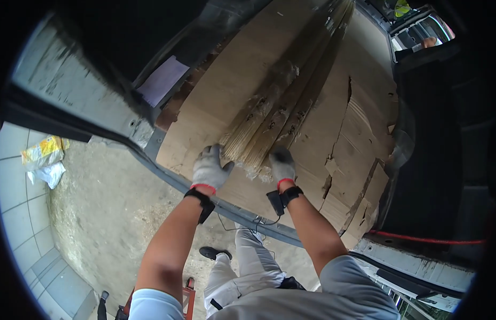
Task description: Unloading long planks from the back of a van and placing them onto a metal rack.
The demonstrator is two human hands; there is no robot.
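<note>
Head view: two gloved hands at the near ends of long wrapped bundles

Long, thin tan bundles, wrapped in clear film, run from the centre of the frame to its top edge, lying side by side on a cardboard sheet over a vehicle's load floor. From where I stand, the gloved left hand is just left of the ends at frame centre, its thumb held wide of the fingers; I can't tell whether it touches the film. Across from it, the gloved right hand sits against the right side of the ends — its fingers are in shadow, and I can't tell how tightly they close. Both wrists wear black straps.

Around them, the cardboard is torn toward the right of the frame. A lilac sheet lies upper left, a yellow package rests at far left — just above a white bag — and a red cord stretches across the lower right.
</note>
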